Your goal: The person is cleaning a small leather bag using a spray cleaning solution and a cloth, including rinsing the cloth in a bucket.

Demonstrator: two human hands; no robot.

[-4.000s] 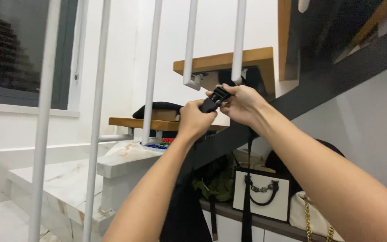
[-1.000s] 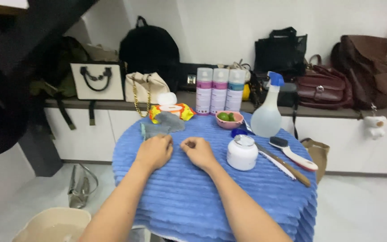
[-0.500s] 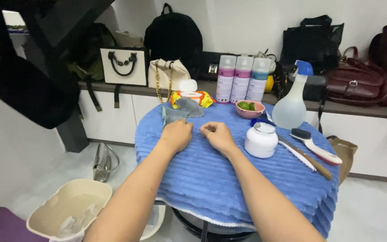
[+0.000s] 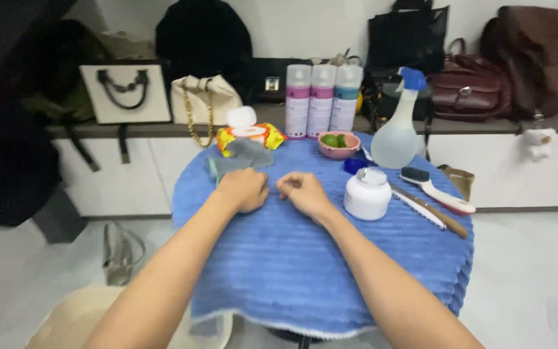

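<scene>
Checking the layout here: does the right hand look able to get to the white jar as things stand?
Probably yes. The right hand rests loosely closed on the blue towel, and the white jar stands just to its right, with only bare towel between them.

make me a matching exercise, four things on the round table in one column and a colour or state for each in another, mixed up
Things:
1. spray bottle
2. small bowl
3. round jar
4. towel

Descriptions:
A. white, lid on
B. blue, ribbed, covers the table
C. pink, holds green fruit
D. clear body, blue trigger head

Pairs: 1-D, 2-C, 3-A, 4-B
</scene>
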